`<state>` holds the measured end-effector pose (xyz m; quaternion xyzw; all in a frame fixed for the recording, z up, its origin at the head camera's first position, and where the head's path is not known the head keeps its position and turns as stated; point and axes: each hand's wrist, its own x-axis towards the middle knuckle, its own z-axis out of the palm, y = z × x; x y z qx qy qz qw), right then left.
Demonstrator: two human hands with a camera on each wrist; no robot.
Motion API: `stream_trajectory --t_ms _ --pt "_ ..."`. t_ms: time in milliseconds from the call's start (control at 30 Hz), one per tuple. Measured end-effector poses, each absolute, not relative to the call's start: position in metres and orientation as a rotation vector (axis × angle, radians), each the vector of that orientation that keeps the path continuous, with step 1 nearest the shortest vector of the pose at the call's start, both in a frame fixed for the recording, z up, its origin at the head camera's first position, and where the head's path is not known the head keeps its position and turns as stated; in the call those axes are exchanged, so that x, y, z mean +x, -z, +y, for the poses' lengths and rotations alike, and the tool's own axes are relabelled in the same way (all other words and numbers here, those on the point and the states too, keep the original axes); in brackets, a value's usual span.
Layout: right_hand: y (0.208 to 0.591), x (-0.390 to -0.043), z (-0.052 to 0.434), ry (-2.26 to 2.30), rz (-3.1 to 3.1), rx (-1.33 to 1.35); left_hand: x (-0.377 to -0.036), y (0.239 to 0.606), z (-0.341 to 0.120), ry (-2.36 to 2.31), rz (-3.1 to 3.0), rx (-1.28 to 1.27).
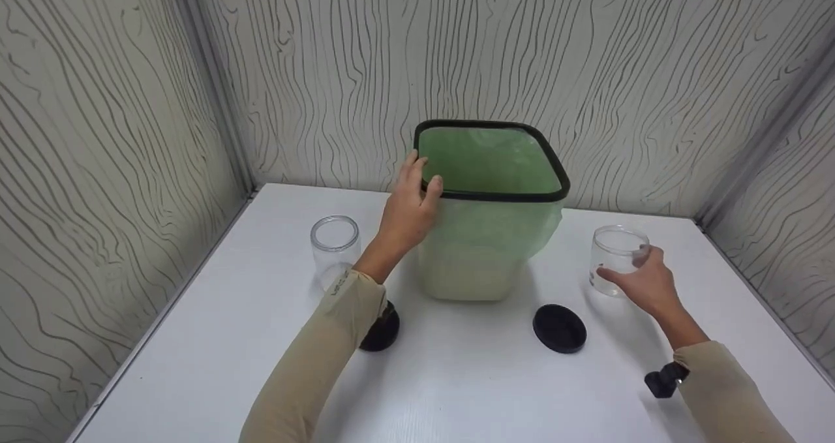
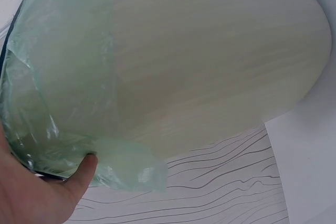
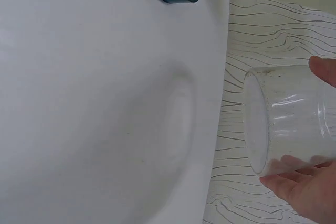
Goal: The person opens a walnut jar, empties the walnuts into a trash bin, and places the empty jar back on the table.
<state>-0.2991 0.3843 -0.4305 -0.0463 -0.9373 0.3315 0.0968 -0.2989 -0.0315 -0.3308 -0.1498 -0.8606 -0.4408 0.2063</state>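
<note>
A bin with a green liner bag and a black rim stands upright at the back of the table. My left hand grips its near left corner at the rim, the thumb against the bag and the other fingers hidden in the left wrist view. At the right, my right hand holds a clear jar between thumb and fingers. Its base hangs above the table, and a few dark specks show near the bottom. No lid is on the jar.
Another clear open jar stands left of the bin, partly behind the left forearm. One black lid lies in front of the bin at the right; a second black lid is partly covered by the left sleeve. Patterned walls enclose the white table.
</note>
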Motion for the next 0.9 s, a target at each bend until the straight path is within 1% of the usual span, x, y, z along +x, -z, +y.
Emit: stream_trajectory --t_ms 567,900 --pt "0.454 -0.305 0.398 -1.073 -2.900 -0.207 -0.299 0.331 -0.032 1.224 -2.414 -0.390" --pt "0.459 -0.312 0.406 -1.149 -2.888 -0.272 -0.299 0.332 -0.032 1.248 -2.394 -0.405"
